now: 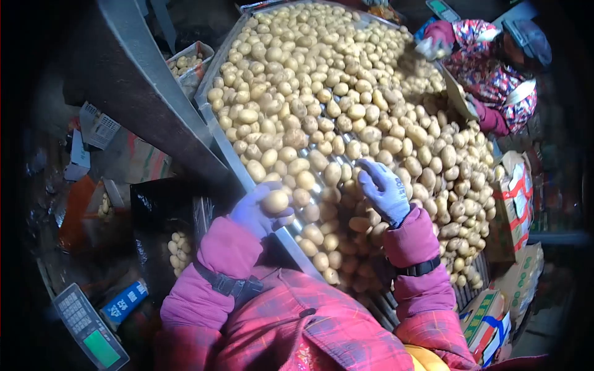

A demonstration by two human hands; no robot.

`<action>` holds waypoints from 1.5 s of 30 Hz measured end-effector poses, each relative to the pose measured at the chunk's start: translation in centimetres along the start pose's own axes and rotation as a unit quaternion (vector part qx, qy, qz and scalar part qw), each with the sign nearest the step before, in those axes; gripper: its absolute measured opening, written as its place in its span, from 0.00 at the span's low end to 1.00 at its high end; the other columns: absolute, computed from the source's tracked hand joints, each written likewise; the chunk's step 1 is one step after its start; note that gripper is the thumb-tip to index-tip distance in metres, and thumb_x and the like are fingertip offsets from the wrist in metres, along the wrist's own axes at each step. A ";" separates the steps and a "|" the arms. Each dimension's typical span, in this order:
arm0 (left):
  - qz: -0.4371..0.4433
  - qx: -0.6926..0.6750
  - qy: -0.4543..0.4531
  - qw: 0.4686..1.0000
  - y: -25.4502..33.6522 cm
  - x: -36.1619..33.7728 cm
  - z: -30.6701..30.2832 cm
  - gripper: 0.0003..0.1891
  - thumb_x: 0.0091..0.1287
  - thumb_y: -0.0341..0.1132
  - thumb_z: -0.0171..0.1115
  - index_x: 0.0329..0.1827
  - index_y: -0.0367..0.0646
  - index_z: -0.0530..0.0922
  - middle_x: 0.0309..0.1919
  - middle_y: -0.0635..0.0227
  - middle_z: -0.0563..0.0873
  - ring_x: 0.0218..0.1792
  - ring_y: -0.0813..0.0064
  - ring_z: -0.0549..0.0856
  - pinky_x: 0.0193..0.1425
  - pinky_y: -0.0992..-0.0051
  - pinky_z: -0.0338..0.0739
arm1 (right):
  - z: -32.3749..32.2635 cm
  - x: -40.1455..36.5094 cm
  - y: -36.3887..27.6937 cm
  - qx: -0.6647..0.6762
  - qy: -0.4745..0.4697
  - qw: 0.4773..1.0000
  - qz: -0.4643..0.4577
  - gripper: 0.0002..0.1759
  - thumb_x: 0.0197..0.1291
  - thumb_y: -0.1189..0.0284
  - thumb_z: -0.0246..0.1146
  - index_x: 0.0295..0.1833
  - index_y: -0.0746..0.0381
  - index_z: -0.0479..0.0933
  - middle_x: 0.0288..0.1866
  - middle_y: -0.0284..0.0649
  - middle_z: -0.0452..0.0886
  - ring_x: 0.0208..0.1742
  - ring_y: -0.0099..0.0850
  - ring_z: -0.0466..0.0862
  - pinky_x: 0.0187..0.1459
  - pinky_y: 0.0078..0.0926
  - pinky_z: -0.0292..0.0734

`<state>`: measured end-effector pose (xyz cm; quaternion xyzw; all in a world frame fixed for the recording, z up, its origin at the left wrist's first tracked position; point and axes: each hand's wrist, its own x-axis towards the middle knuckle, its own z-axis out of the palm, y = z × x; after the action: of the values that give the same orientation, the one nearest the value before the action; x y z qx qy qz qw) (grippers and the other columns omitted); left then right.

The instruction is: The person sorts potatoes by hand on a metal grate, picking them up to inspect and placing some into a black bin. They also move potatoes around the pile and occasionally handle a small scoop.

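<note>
A broad heap of potatoes (346, 123) lies on a metal-edged sorting table (238, 164). My left hand (257, 211), in a light purple glove, holds one potato (275, 201) at the table's left edge. Over the near part of the heap is my right hand (385, 190), gloved too, its fingers spread and slightly bent just above or touching the potatoes; nothing is visibly held in it.
A co-worker's gloved hand (433, 44) is at the heap's far right. Cartons (512, 207) stand at the right. A box of potatoes (179, 252), a digital scale (90, 328) and a dark metal beam (164, 93) are at the left.
</note>
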<state>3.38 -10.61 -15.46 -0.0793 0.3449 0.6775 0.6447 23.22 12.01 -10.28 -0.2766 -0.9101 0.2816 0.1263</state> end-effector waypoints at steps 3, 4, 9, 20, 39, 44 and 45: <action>0.021 0.034 0.026 0.999 -0.9 -1.7 0.2 0.16 0.70 0.42 0.53 0.53 0.41 0.75 0.46 0.53 0.83 0.46 0.56 0.85 0.44 0.59 0.83 | 2.5 0.8 -0.5 -0.207 -0.004 0.973 -0.100 0.22 0.60 0.62 0.59 0.59 0.57 0.75 0.55 0.43 0.79 0.57 0.43 0.76 0.58 0.44 0.67; 0.096 0.145 -0.017 0.985 -1.7 -1.7 -0.4 0.15 0.71 0.40 0.52 0.53 0.40 0.75 0.45 0.54 0.83 0.46 0.56 0.84 0.45 0.59 0.83 | 4.1 1.6 0.3 -0.254 -0.018 0.961 -0.105 0.24 0.59 0.60 0.60 0.60 0.56 0.74 0.55 0.42 0.79 0.60 0.42 0.74 0.60 0.45 0.64; 0.057 0.144 0.006 0.988 -1.6 -3.1 -0.4 0.17 0.73 0.38 0.48 0.58 0.37 0.72 0.41 0.61 0.83 0.39 0.66 0.84 0.46 0.62 0.82 | 8.6 4.5 1.7 -0.300 -0.108 0.947 -0.019 0.29 0.56 0.54 0.60 0.61 0.55 0.70 0.50 0.44 0.78 0.57 0.43 0.75 0.61 0.53 0.61; -0.070 -0.003 -0.020 0.997 -2.1 -1.7 0.1 0.29 0.65 0.54 0.54 0.61 0.41 0.71 0.42 0.56 0.82 0.23 0.69 0.78 0.27 0.70 0.76 | 6.9 3.2 -1.4 0.031 -0.077 0.995 -0.062 0.26 0.63 0.57 0.61 0.64 0.56 0.72 0.54 0.48 0.77 0.48 0.39 0.80 0.50 0.39 0.77; -0.031 -0.227 -0.083 0.970 -1.1 -3.8 -5.2 0.32 0.64 0.63 0.54 0.53 0.42 0.77 0.56 0.53 0.80 0.35 0.60 0.85 0.31 0.66 0.80 | 10.6 2.0 -1.8 -0.102 -0.203 0.969 -0.099 0.30 0.47 0.55 0.70 0.59 0.47 0.74 0.67 0.52 0.64 0.62 0.55 0.71 0.60 0.47 0.71; 0.052 -0.237 -0.104 0.964 -1.0 -6.2 -3.7 0.33 0.66 0.63 0.50 0.57 0.41 0.76 0.60 0.51 0.77 0.59 0.53 0.78 0.56 0.50 0.78 | 7.8 1.0 -9.4 0.182 -0.131 0.967 -0.123 0.29 0.50 0.61 0.72 0.58 0.57 0.76 0.65 0.53 0.66 0.68 0.47 0.67 0.65 0.42 0.67; 0.065 -0.255 -0.080 0.961 -1.1 -6.0 -3.3 0.33 0.66 0.63 0.50 0.58 0.41 0.76 0.61 0.51 0.77 0.59 0.53 0.78 0.59 0.52 0.77 | 7.9 0.5 -11.2 0.208 -0.136 0.956 -0.153 0.28 0.50 0.64 0.72 0.58 0.58 0.76 0.66 0.50 0.66 0.69 0.44 0.67 0.64 0.40 0.68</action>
<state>4.26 -17.52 -15.04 -0.1639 0.1121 0.7879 0.5829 14.96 1.09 -10.18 -0.0606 -0.8713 0.4770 0.0979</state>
